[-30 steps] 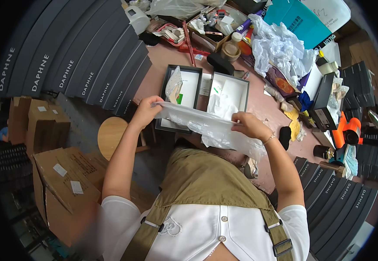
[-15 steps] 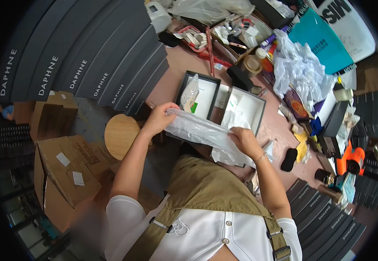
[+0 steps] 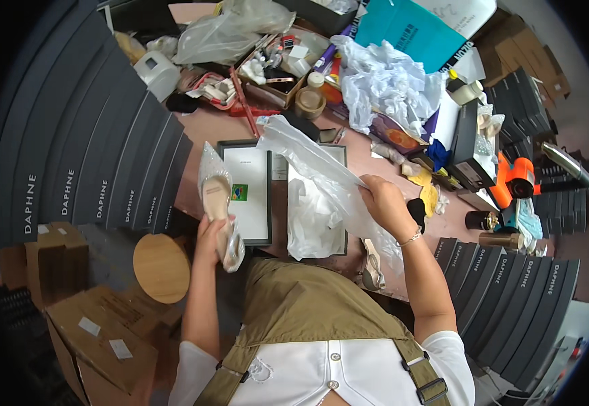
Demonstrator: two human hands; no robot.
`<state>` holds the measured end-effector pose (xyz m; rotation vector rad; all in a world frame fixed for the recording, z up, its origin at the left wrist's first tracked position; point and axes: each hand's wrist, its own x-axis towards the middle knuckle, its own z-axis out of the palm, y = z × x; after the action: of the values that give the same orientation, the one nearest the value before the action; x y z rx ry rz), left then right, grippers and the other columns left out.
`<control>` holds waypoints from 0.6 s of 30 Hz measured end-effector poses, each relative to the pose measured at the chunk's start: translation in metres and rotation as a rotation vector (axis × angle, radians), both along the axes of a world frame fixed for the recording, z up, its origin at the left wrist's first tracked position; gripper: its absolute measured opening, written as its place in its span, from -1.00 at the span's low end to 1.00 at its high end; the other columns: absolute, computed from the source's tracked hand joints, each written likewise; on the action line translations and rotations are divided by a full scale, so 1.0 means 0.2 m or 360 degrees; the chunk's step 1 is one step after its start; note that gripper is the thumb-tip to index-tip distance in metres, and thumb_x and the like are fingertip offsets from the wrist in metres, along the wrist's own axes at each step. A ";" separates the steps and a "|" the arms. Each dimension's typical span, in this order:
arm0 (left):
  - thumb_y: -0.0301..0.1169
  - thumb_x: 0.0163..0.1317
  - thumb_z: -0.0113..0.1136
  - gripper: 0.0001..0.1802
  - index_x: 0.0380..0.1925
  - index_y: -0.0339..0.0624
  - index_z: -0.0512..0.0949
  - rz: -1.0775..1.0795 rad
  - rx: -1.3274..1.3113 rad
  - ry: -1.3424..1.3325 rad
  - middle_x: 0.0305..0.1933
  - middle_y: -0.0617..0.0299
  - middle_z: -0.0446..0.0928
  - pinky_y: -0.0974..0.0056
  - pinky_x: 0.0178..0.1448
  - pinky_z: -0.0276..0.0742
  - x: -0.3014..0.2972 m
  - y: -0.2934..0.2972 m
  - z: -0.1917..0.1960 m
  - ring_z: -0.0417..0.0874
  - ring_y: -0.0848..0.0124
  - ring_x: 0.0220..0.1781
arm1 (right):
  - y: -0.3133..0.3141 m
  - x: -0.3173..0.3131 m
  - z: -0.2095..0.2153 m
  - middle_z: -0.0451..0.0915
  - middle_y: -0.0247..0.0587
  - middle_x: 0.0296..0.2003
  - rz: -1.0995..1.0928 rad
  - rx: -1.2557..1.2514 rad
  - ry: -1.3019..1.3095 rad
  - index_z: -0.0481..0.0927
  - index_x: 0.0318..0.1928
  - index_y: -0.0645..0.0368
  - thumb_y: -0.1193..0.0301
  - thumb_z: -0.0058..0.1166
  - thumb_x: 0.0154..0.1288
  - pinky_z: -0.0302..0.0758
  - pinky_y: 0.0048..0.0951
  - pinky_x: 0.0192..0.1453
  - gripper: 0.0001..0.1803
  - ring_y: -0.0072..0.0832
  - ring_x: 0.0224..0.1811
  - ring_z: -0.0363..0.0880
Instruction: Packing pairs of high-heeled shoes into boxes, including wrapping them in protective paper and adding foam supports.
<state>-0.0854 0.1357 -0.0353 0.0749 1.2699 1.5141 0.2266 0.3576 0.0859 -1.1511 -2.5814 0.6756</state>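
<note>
My left hand [image 3: 208,237] is closed round the heel part of a silver glittery pointed-toe shoe [image 3: 214,183], toe pointing away from me. The shoe is over the left edge of a dark tray-like box part [image 3: 259,230] with a white inside and a small green label [image 3: 239,193]. My right hand [image 3: 386,203] pinches a sheet of thin white wrapping [image 3: 315,159], which slants across the shoe box [image 3: 343,233] beside it. Crumpled white wrapping [image 3: 308,216] fills much of that box. Another silver shoe [image 3: 372,265] lies near my right forearm, partly under the wrapping.
Stacked dark shoe boxes [image 3: 84,149] rise at left, and more [image 3: 511,291] stand at lower right. A round wooden stool [image 3: 161,268] and cardboard cartons [image 3: 105,331] are at lower left. Crumpled white plastic [image 3: 393,84], containers and an orange tool [image 3: 513,177] crowd the table's far and right sides.
My left hand has let go of the white wrapping and taken hold of the silver shoe that lay in the left box part. My right hand still holds the wrapping. The view has shifted.
</note>
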 end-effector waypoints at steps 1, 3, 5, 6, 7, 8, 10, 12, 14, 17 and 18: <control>-0.53 0.14 0.00 -0.56 0.07 -0.27 0.30 -0.0167 0.0105 0.0009 -0.20 0.01 0.53 0.25 -0.23 0.61 0.00 -0.06 0.13 0.61 0.32 -0.30 | -0.01 -0.01 -0.01 0.58 0.07 -0.32 -0.0016 0.0077 -0.0009 0.55 -0.19 0.27 0.49 0.00 0.17 0.47 -0.16 -0.23 -0.80 -0.02 -0.33 0.55; -0.47 0.08 0.06 -0.46 0.11 -0.28 0.23 -0.0620 0.0183 -0.0033 -0.23 -0.01 0.51 0.27 -0.24 0.63 0.07 -0.10 0.37 0.61 0.32 -0.32 | -0.07 -0.07 -0.02 0.55 -0.07 -0.39 0.0030 0.0271 -0.0153 0.55 -0.14 0.18 0.49 0.01 0.13 0.49 -0.22 -0.29 -0.75 -0.13 -0.38 0.56; -0.18 0.21 0.18 -0.35 0.18 -0.29 0.18 -0.1154 0.0430 -0.0437 -0.17 -0.06 0.51 0.24 -0.14 0.63 0.18 -0.09 0.48 0.64 0.27 -0.23 | -0.15 -0.16 -0.03 0.53 -0.14 -0.45 0.0150 0.0429 -0.0209 0.54 -0.12 0.14 0.49 0.01 0.11 0.49 -0.26 -0.36 -0.73 -0.19 -0.42 0.57; 0.07 0.21 0.12 -0.14 0.29 -0.28 0.07 -0.1442 0.0448 -0.0674 -0.03 -0.10 0.48 0.23 -0.10 0.62 0.23 -0.07 0.47 0.63 0.25 -0.13 | -0.20 -0.19 -0.02 0.46 -0.22 -0.51 0.0280 0.0540 -0.0219 0.51 -0.14 0.08 0.50 -0.01 0.09 0.50 -0.30 -0.43 -0.73 -0.27 -0.46 0.56; 0.21 0.20 -0.01 -0.02 0.37 -0.25 -0.08 -0.1553 0.0392 -0.0824 0.16 -0.08 0.38 0.17 0.09 0.53 0.32 0.00 0.52 0.55 0.24 0.06 | -0.27 -0.22 0.03 0.47 -0.22 -0.50 0.0350 0.0434 -0.0252 0.51 -0.14 0.08 0.51 -0.02 0.09 0.50 -0.29 -0.42 -0.73 -0.27 -0.45 0.57; 0.26 0.23 -0.12 0.00 0.40 -0.22 -0.18 -0.1563 0.0200 -0.0783 0.28 -0.01 0.27 0.11 0.27 0.37 0.37 0.02 0.43 0.39 0.27 0.25 | -0.32 -0.22 0.01 0.49 -0.20 -0.49 0.0356 0.0379 -0.0163 0.51 -0.15 0.09 0.52 0.00 0.07 0.51 -0.28 -0.41 -0.73 -0.26 -0.44 0.57; 0.13 0.20 0.07 -0.10 0.35 -0.18 0.00 -0.1185 0.0144 -0.0927 0.26 0.05 0.29 0.10 0.33 0.27 0.48 0.09 0.43 0.29 0.28 0.31 | -0.41 -0.20 0.02 0.51 -0.17 -0.46 0.0346 0.0183 -0.0025 0.52 -0.15 0.12 0.53 0.03 0.06 0.51 -0.27 -0.38 -0.73 -0.22 -0.42 0.58; -0.04 0.18 0.21 -0.21 0.28 -0.17 0.13 -0.0947 0.0266 -0.0945 0.22 0.09 0.33 0.11 0.31 0.30 0.57 0.13 0.35 0.32 0.28 0.28 | -0.51 -0.16 0.14 0.54 -0.13 -0.43 0.0308 -0.0096 0.0070 0.53 -0.16 0.15 0.54 0.05 0.06 0.52 -0.25 -0.34 -0.73 -0.18 -0.39 0.58; -0.22 0.16 0.28 -0.33 0.21 -0.18 0.24 -0.0762 0.0256 -0.0890 0.18 0.13 0.37 0.10 0.31 0.30 0.64 0.17 0.26 0.36 0.27 0.25 | -0.57 -0.08 0.15 0.55 -0.06 -0.40 0.0234 -0.0242 0.0241 0.54 -0.15 0.18 0.53 0.07 0.09 0.50 -0.23 -0.32 -0.74 -0.12 -0.38 0.58; -0.40 0.18 0.25 -0.46 0.15 -0.20 0.32 -0.0633 0.0257 -0.0788 0.12 0.18 0.43 0.10 0.31 0.31 0.69 0.18 0.24 0.41 0.28 0.21 | -0.54 0.05 0.10 0.55 0.04 -0.37 0.0127 -0.0374 0.0274 0.54 -0.13 0.22 0.50 0.08 0.14 0.47 -0.22 -0.29 -0.75 -0.07 -0.37 0.57; -0.48 0.21 0.18 -0.56 0.10 -0.23 0.36 -0.0651 0.0364 -0.0715 0.08 0.16 0.46 0.11 0.30 0.33 0.70 0.20 0.30 0.44 0.28 0.17 | -0.53 0.10 0.08 0.55 0.08 -0.36 0.0078 -0.0422 0.0240 0.53 -0.13 0.23 0.49 0.08 0.16 0.46 -0.22 -0.28 -0.76 -0.06 -0.37 0.57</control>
<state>0.0551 0.1749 0.0249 0.1268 0.6716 1.2235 0.2466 0.2512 0.1018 -1.0645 -2.4536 1.0990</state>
